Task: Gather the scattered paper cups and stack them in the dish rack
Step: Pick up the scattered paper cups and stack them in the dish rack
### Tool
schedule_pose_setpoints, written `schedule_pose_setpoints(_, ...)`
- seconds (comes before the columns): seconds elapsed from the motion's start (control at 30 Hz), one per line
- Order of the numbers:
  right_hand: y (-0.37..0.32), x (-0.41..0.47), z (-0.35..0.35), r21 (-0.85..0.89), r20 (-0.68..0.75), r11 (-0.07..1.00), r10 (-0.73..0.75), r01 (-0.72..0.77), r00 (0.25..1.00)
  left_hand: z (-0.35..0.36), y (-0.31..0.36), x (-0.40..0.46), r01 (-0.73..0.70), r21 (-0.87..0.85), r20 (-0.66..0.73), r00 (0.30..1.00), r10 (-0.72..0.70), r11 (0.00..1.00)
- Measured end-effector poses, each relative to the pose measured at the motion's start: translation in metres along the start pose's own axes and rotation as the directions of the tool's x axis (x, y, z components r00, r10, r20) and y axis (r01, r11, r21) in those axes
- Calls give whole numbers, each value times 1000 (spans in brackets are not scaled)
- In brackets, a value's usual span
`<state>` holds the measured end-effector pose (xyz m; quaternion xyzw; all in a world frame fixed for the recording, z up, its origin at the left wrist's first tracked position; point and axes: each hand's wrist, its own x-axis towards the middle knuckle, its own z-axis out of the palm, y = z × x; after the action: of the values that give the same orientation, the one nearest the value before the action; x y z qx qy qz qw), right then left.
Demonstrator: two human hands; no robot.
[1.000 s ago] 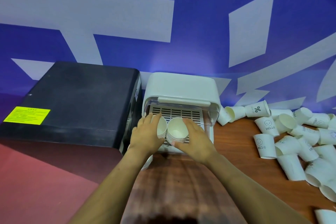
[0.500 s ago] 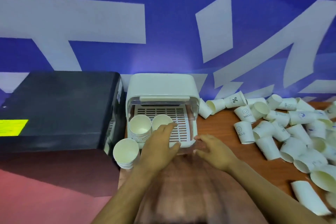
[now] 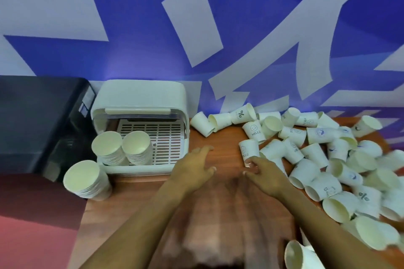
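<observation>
Reaching across the desk (image 3: pixel 220 140) toward the loose cups, both hands are now working clear of the dish rack (image 3: pixel 140 124).

Item 1, right hand (image 3: pixel 265 173): fingers are curling around the base of an upright cup marked HELLO (image 3: pixel 249 152). The fingertips are touching its lower edge, but whether the grip is already closing firmly on it cannot be told, for the hand is blurred. That cup is sitting directly ahead of this hand, its long axis standing near vertical, mouth downward.

Item 2, left hand (image 3: pixel 194 169): released, fingers spread, holding nothing, hovering over bare wood between the rack and the cup. The cup is lying to its right and nearer the right hand, so the pickup is looking like the right hand's job.

Item 3, scattered cups (image 3: pixel 323 159): a large heap is lying on the right half of the desk, most on their sides, axes pointing every way.

Item 4, rack contents: two nested stacks (image 3: pixel 122 148) are standing in the rack's left front corner, mouths up. A third stack (image 3: pixel 87 180) is standing outside it, at the front left.

Change since the earlier frames: a second ago both hands were inside the rack, settling the stacks; half a second ago they were drawing back from its front edge. The view is also swinging rightward, bringing more of the heap into sight.
</observation>
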<state>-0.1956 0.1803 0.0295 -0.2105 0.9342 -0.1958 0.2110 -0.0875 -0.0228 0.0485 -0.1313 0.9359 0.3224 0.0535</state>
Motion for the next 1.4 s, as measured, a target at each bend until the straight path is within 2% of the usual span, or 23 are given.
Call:
schedule_pose_setpoints(0.27, 88, 33, -33, -42, 8, 997, 63, -62, 998, 59, 51, 67, 153, 68, 43, 987, -157, 986)
schedule_pose_setpoints(0.43, 126, 49, -32, -91, 122, 995, 52, -41, 991, 92, 70, 96, 243, 21, 119, 962, -244, 970)
schedule_pose_setpoints(0.63, 147, 65, -22, -69, 135, 997, 54, -45, 989, 115, 81, 143, 349, 21, 97, 932, -349, 937)
schedule_pose_setpoints(0.93, 155, 75, -11, -6, 71, 999, 50, -50, 996, 152, 93, 190, 481, 60, 95, 869, -485, 874)
schedule_pose_setpoints(1.23, 151, 76, -15, 86, 93, 992, 87, -95, 992, 149, 92, 180, 460, -61, 103, 885, -453, 886)
schedule_pose_setpoints(1.4, 143, 62, -30, 108, 91, 991, 69, -78, 994, 131, 90, 151, 395, -206, 92, 919, -384, 895)
